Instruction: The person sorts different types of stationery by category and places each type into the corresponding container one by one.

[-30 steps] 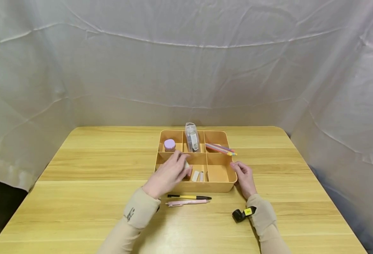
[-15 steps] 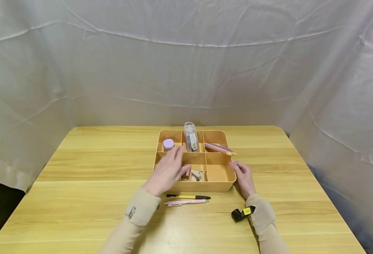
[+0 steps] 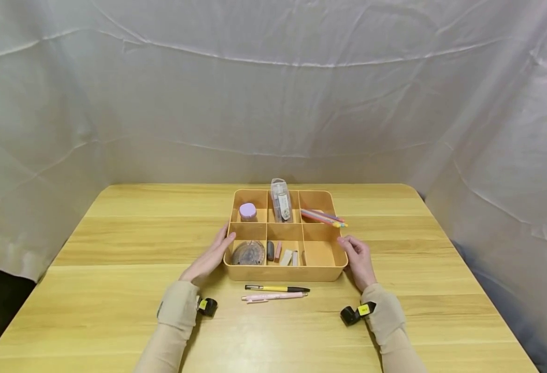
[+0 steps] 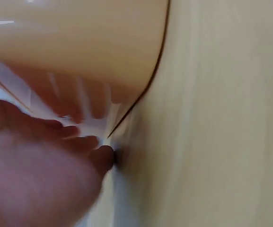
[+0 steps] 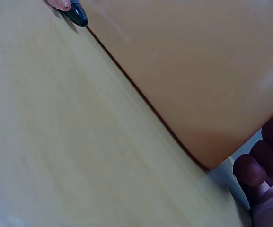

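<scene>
An orange compartment organizer tray [image 3: 283, 273] sits on the wooden table. At its left wall is my left hand [image 3: 210, 257], fingers stretched along the outside and thumb at the rim; the left wrist view shows its fingertips [image 4: 105, 156] low beside the wall. My right hand [image 3: 358, 261] grips the right rim, thumb on top and fingers curled outside. Front-left holds a round brown disc [image 3: 248, 253]. The front-middle compartment has a dark oval piece [image 3: 270, 250], a reddish stick [image 3: 278, 252], a cream block [image 3: 286, 257] and a small pale block [image 3: 294, 258].
A yellow-black pen [image 3: 277, 289] and a pink pen [image 3: 274, 297] lie before the tray. Its back row holds a purple-lidded jar [image 3: 247, 211], a clear case [image 3: 281, 201] and several colored sticks [image 3: 322, 217] jutting over the right rim. A grey curtain [image 3: 273, 114] hangs behind.
My left hand let go of the cream block in the front-middle compartment, then moved left out of the tray to its left wall. My right hand stayed at the right rim.
</scene>
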`<state>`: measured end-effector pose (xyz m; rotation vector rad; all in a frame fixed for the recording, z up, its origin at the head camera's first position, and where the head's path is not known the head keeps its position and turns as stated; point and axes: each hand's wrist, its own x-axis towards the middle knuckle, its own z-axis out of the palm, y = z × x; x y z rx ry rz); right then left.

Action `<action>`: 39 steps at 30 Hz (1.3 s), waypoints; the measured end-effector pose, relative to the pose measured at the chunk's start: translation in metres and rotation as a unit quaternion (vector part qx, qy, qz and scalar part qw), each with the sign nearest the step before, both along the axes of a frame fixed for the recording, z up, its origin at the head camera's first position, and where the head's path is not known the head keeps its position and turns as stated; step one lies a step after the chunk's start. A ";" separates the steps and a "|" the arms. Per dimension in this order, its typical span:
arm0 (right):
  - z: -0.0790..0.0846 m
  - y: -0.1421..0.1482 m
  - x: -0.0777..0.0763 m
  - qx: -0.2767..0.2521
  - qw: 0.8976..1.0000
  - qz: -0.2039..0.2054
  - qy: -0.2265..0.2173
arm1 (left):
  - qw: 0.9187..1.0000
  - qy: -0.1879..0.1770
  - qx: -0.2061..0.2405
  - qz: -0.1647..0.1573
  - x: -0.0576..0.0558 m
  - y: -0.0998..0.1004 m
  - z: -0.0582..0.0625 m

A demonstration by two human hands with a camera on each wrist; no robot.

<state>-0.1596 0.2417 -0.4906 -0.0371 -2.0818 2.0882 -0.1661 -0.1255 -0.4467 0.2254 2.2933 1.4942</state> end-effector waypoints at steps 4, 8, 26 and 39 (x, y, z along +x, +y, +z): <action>0.001 0.000 0.000 -0.001 1.000 -0.001 0.003 | 0.998 -0.062 0.027 0.013 0.000 -0.001 -0.002; 0.001 0.001 0.000 0.001 1.000 -0.001 0.000 | 0.996 -0.078 0.040 0.021 -0.001 -0.001 -0.002; 0.002 0.000 0.000 -0.002 1.000 -0.001 0.011 | 0.995 -0.080 0.051 0.018 -0.003 -0.002 -0.005; 0.000 -0.002 0.001 -0.029 1.000 0.002 0.009 | 0.996 -0.074 0.056 0.014 -0.001 -0.002 -0.006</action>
